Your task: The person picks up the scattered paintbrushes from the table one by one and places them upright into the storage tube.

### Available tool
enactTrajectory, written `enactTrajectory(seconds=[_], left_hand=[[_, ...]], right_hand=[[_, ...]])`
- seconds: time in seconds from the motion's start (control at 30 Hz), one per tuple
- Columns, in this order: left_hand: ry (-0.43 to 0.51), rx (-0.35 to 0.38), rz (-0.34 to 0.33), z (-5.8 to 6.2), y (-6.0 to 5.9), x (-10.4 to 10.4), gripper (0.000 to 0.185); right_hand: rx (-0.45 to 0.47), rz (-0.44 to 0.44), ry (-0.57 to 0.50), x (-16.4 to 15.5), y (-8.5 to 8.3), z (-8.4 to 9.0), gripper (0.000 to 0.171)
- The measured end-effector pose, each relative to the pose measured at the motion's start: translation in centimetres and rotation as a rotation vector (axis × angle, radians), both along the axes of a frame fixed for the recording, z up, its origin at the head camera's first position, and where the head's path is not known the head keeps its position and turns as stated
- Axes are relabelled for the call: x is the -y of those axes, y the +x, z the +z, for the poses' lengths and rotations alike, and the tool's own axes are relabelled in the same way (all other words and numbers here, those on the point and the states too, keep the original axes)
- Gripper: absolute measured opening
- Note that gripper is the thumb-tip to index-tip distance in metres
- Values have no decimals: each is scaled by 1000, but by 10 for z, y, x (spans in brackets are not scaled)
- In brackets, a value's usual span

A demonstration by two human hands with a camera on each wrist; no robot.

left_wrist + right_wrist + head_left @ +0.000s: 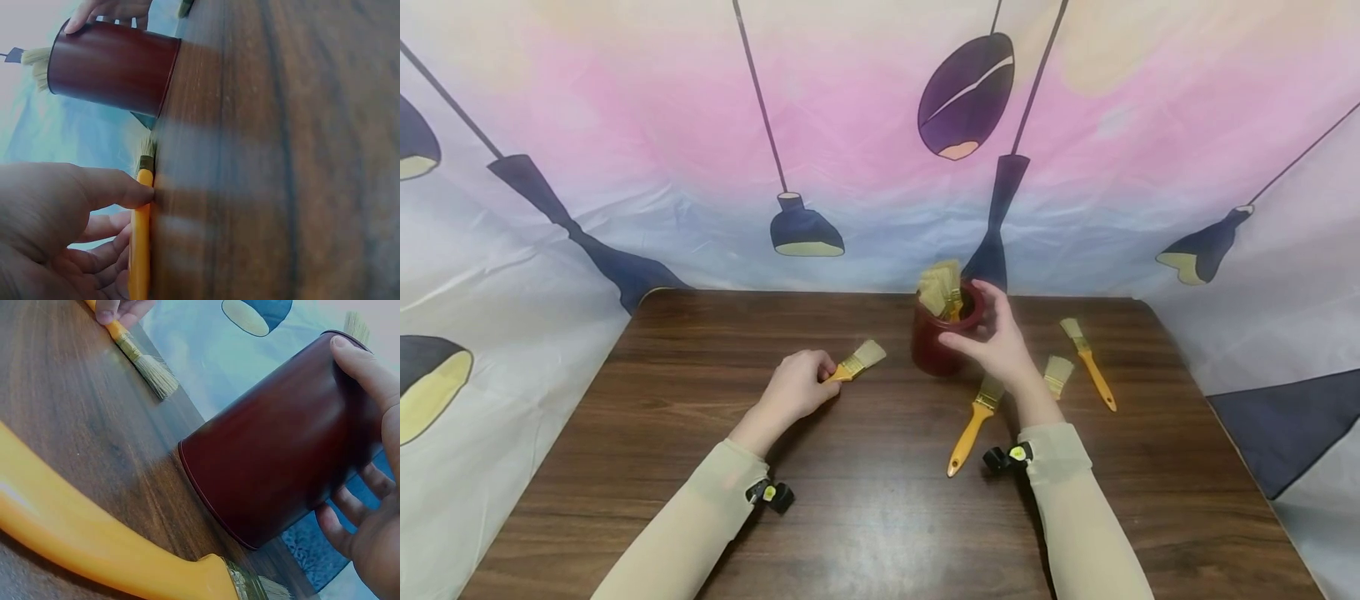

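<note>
On the table, left hand (796,387) pinches a brush (857,363), bristles pointing toward the red cup (938,342).

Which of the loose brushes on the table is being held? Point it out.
The brush left of the red cup: the left hand grips its yellow handle, bristles pointing toward the cup. The three brushes right of the cup lie untouched.

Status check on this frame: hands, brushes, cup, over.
Left hand grips brush by its handle, on the table. Right hand holds the red cup at the rim, brushes inside. Three loose brushes lie right of the cup.
</note>
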State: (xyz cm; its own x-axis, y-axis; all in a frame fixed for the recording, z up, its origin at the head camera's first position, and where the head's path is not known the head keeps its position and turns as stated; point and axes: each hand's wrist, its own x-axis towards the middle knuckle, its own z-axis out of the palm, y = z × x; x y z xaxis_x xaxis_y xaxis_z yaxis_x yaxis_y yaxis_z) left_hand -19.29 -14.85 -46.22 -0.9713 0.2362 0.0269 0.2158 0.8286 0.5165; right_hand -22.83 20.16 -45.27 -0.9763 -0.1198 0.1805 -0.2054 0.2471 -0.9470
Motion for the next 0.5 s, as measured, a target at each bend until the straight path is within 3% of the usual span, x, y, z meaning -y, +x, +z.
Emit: enactTrajectory(seconds=[0.17, 0.27, 0.4, 0.5], left_hand=[[-11, -11, -8, 0, -1, 1, 13], [29, 4, 0, 0, -2, 3, 14], [173, 18, 50, 4, -4, 3, 15], [324, -15, 94, 11, -5, 1, 16]], right_hand=[[-2, -18, 9, 2, 1, 0, 101], [-1, -21, 24, 2, 1, -2, 102], [-20, -6, 25, 4, 0, -4, 102], [-34, 6, 30, 4, -1, -3, 103]])
